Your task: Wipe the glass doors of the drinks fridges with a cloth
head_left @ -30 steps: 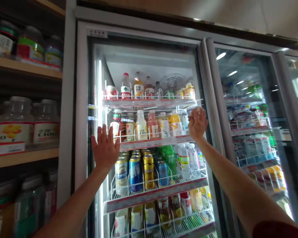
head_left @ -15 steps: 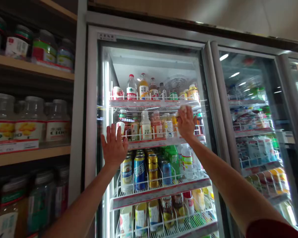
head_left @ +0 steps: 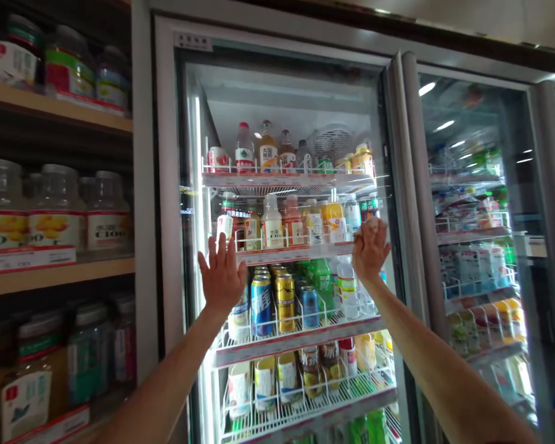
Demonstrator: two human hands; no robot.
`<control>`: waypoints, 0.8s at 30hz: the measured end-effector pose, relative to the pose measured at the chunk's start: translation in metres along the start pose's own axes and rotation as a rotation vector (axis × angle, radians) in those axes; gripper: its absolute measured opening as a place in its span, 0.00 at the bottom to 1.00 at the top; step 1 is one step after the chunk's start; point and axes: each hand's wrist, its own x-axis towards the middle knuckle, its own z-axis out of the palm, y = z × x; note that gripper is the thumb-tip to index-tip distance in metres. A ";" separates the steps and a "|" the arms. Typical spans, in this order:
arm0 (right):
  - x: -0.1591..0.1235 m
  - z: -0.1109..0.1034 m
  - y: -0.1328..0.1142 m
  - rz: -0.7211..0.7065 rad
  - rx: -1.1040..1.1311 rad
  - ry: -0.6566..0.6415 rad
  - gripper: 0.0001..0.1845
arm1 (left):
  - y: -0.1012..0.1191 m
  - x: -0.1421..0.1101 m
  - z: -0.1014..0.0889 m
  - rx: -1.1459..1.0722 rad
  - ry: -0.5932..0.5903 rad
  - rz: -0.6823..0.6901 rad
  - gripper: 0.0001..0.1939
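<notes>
My left hand (head_left: 222,277) lies flat and open on the glass door (head_left: 287,92) of a drinks cooler, fingers spread and pointing up, in front of the row of cans (head_left: 284,296). My right hand (head_left: 371,250) is pressed to the same glass near the door's right edge, fingers curled round a small pale wad that I cannot make out. Behind the glass, bottles (head_left: 296,222) stand on wire shelves above the cans, and more bottles fill the racks below.
A second glass-door cooler (head_left: 472,216) adjoins on the right, its metal frame (head_left: 411,185) between the two doors. Wooden shelves (head_left: 60,274) with large plastic jars (head_left: 55,216) stand on the left, close to the cooler's side.
My right hand swept left and up across the glass, then back right and down to the door's right edge. My left hand stayed flat on the glass. The view shifted slightly.
</notes>
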 end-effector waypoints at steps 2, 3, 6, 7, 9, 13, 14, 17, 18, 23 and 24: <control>-0.020 -0.002 -0.005 -0.146 0.028 -0.051 0.23 | 0.010 -0.021 0.005 -0.002 -0.028 0.049 0.31; -0.031 -0.004 -0.011 -0.304 0.053 -0.105 0.23 | 0.014 -0.030 0.007 0.003 -0.037 0.078 0.32; -0.054 -0.009 -0.014 -0.644 0.092 -0.256 0.21 | 0.019 -0.048 0.011 0.029 -0.024 0.132 0.33; -0.055 -0.009 -0.008 -0.597 0.080 -0.233 0.21 | 0.019 -0.049 0.012 0.034 -0.012 0.137 0.34; -0.052 -0.009 0.009 -0.303 0.036 -0.080 0.21 | 0.018 -0.049 0.014 0.038 0.004 0.138 0.34; -0.059 -0.010 0.020 -0.135 0.045 0.007 0.21 | 0.017 -0.044 0.015 0.055 0.029 0.151 0.35; -0.065 -0.011 0.019 -0.271 0.072 -0.066 0.22 | 0.017 -0.043 0.015 0.059 0.034 0.153 0.36; -0.080 -0.016 0.027 -0.574 0.115 -0.223 0.23 | 0.018 -0.044 0.015 0.059 0.039 0.153 0.35; -0.081 -0.016 0.035 -0.536 0.101 -0.190 0.23 | 0.019 -0.047 0.015 0.058 0.036 0.150 0.35; -0.087 -0.014 0.053 -0.070 0.040 0.082 0.24 | 0.037 -0.081 0.019 0.065 0.015 0.128 0.35; -0.094 -0.015 0.044 -0.128 0.069 0.040 0.25 | 0.041 -0.089 0.020 0.070 0.015 0.130 0.35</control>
